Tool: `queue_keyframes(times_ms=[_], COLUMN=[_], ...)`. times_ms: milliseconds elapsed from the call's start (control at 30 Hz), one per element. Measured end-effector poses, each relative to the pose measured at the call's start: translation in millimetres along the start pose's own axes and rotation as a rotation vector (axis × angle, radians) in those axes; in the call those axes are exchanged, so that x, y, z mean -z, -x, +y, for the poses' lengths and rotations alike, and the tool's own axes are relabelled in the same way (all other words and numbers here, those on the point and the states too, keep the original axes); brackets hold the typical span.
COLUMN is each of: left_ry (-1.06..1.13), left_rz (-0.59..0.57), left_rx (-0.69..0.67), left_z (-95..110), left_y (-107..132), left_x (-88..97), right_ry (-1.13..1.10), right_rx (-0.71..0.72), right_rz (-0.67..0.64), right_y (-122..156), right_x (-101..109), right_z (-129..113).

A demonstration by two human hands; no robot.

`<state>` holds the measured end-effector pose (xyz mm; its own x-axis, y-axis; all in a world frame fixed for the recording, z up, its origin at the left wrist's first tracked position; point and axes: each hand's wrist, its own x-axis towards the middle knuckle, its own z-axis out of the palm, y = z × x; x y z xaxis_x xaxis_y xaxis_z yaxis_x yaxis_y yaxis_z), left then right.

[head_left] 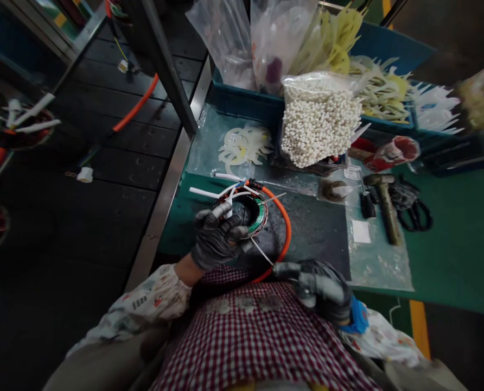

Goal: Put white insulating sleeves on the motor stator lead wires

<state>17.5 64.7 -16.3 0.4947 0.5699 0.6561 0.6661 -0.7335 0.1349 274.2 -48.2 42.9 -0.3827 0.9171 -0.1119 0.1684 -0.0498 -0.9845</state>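
A ring-shaped motor stator (pixel 259 220) with a green rim sits on the dark mat near the bench's front edge. White-sleeved wires (pixel 204 192) and an orange cable (pixel 287 225) come out of its far side; the cable curves round to the right and down to the apron. My left hand (pixel 220 239), in a dark grey glove, is closed on the stator's near left side, fingers over the rim. A thin white cord (pixel 262 251) runs taut from the stator to the fingertips of my right hand (pixel 319 288), which is gloved and pinches the cord's end.
Behind stand blue bins (pixel 246 107) and a bag of small white pieces (pixel 321 119). Pale flat strips (pixel 244 145) lie on plastic. To the right are a hammer (pixel 387 209), a black-handled tool (pixel 367 202) and scissors (pixel 416 214). A metal post (pixel 160 60) rises at left, beside a dark slatted conveyor (pixel 136 174).
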Motion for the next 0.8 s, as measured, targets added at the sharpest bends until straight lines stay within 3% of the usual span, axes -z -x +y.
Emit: queue_keyframes(times_ms=[67, 167, 300, 367, 500, 600, 733, 800], left_ry=[0.009, 0.027, 0.085, 0.088, 0.104, 0.124, 0.220, 0.262], left_rz=[0.023, 0.013, -0.004, 0.001, -0.033, -0.044, -0.107, -0.130], left_rx=[-0.017, 0.007, -0.013, -0.033, -0.032, -0.014, -0.025, -0.009], left_z=[-0.2, 0.1, -2.0, -3.8, -5.5, -7.9, -16.8, -21.1], left_y=[0.4, -0.6, -1.4, -1.2, 0.2, 3.6, 12.9, 17.2], left_x=[0.0, 1.3, 3.5, 3.2, 1.5, 1.5, 1.0, -0.5], right_ry=[0.037, 0.125, 0.011, 0.081, 0.436, 0.627, 0.735, 0.762], right_rx=[-0.005, 0.099, 0.278, 0.450, 0.733, 0.678, 0.457, 0.330], right_rz=[0.020, 0.204, 0.382, 0.359, 0.206, 0.248, 0.410, 0.419], right_y=[-16.4, -45.0, -55.8, -51.9, -52.6, -62.7, -77.5, -85.7], right_x=[-3.4, -10.6, -6.9, -1.5, 0.3, -2.3, 0.6, 1.1], right_z=[1.4, 8.3, 6.7, 0.1, 0.1, 13.8, 22.2, 19.5])
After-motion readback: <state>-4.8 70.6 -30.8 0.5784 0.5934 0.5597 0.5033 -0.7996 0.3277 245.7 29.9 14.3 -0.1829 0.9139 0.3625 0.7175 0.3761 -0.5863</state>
